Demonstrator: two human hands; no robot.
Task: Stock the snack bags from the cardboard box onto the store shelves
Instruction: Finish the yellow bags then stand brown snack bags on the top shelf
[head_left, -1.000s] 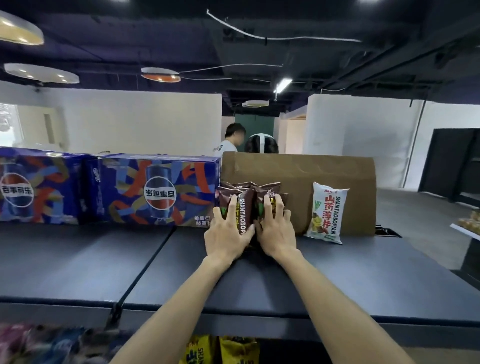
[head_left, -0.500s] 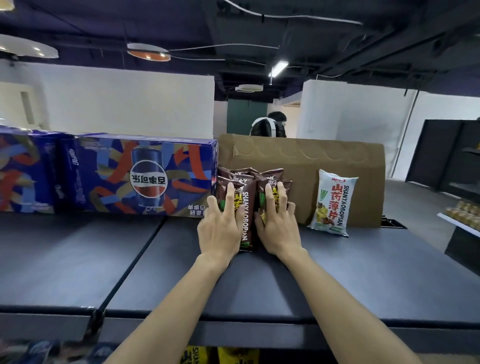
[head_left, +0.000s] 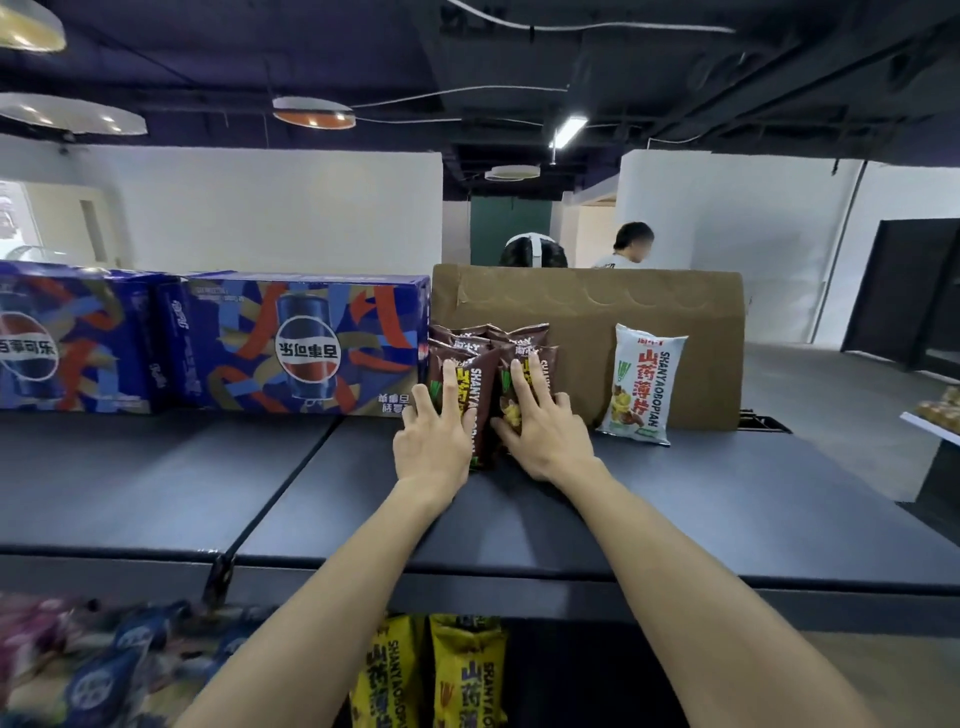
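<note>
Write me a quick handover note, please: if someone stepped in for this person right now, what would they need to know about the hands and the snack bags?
Left hand: fingers straight, pressing the left brown snack bags. No grip.
Right hand: fingers spread flat on the right brown bags, also no grip.
The brown bags stand in a tight cluster on the dark top shelf, against the brown cardboard panel, beside the blue cola cartons.
One white snack bag leans on the panel, apart to the right.
Yellow snack bags stand on the shelf below.
Done: brown bags placed.
Left: square them up and release. The cardboard supply box is not in view.

Snack bags (head_left: 480, 358) on shelf (head_left: 727, 499), before cardboard box (head_left: 587, 312)
</note>
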